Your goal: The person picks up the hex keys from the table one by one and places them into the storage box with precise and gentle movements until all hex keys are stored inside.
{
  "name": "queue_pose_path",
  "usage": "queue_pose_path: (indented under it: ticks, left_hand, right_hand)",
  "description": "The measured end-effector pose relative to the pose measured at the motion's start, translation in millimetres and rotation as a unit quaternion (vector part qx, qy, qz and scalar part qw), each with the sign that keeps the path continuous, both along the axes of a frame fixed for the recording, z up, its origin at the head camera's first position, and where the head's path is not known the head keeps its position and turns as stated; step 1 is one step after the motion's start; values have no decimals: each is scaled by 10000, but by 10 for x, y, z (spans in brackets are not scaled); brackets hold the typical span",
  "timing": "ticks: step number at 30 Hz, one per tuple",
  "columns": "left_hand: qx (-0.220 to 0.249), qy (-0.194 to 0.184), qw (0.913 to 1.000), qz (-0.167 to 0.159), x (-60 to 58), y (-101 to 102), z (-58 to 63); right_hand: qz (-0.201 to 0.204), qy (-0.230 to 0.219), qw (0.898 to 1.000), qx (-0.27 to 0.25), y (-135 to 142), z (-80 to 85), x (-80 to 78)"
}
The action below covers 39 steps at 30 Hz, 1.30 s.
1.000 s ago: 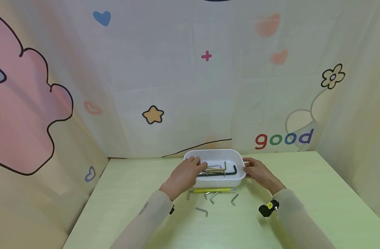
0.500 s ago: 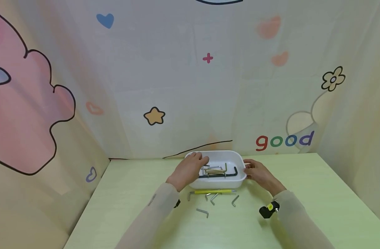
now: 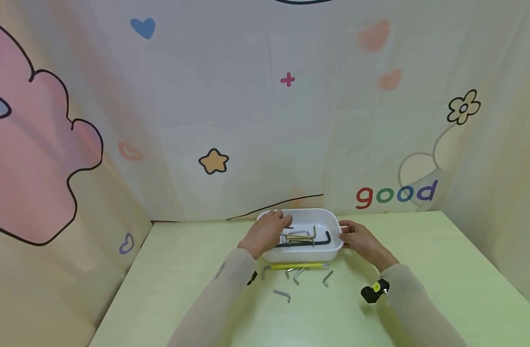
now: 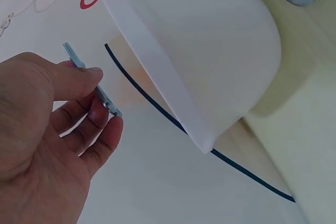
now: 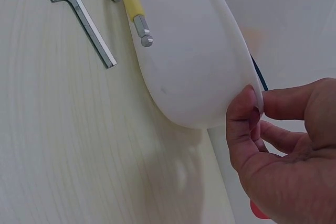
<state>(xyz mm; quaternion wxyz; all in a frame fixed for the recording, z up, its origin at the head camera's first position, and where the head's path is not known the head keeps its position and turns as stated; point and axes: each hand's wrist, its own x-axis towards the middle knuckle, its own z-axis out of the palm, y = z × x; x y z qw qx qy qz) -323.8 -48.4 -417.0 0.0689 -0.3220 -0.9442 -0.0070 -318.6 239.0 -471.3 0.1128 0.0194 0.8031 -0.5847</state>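
Note:
A white plastic tray [image 3: 299,255] stands at the back of the table, with gold hex keys [image 3: 299,237] and a long black hex key [image 3: 321,242] inside it. My left hand [image 3: 264,234] is over its left end, pinching a small silver hex key [image 4: 107,102] between thumb and fingers. In the left wrist view this key appears beside the tray's rim. At the right end, my right hand [image 3: 363,242] grips the rim, as the right wrist view also shows with thumb and fingers [image 5: 242,109] on either side of it.
A yellow-sleeved hex key [image 3: 296,266] lies along the tray's front. Several loose silver hex keys, such as one at the right [image 3: 327,278] and one nearer me [image 3: 282,294], lie on the table. A printed curtain [image 3: 265,144] hangs close behind.
My left hand has shifted slightly right and back over the tray's left end, uncovering more of the gold keys. My right hand stays on the rim.

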Motion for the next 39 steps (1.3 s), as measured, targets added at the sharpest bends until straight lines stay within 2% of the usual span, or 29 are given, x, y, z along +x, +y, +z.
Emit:
queue_pose_path:
  ticks: [6, 13, 21, 29, 39]
  left_hand:
    - [-115, -94, 9999, 25, -100, 64, -15]
    - [-300, 33, 9995, -71, -172, 116, -47]
    - [-325, -184, 9993, -13, -247, 155, -89]
    - [-350, -422, 9985, 60, -247, 200, -114]
    - [-436, -71, 9990, 118, -240, 200, -201]
  right_hand:
    - [42, 71, 10000, 4, 10, -9, -17]
    - [35, 78, 9999, -79, 25, -58, -42]
    - [52, 128, 9999, -41, 24, -45, -34]
    - [85, 91, 9999, -95, 27, -50, -26]
    - [86, 128, 9999, -78, 34, -52, -37]
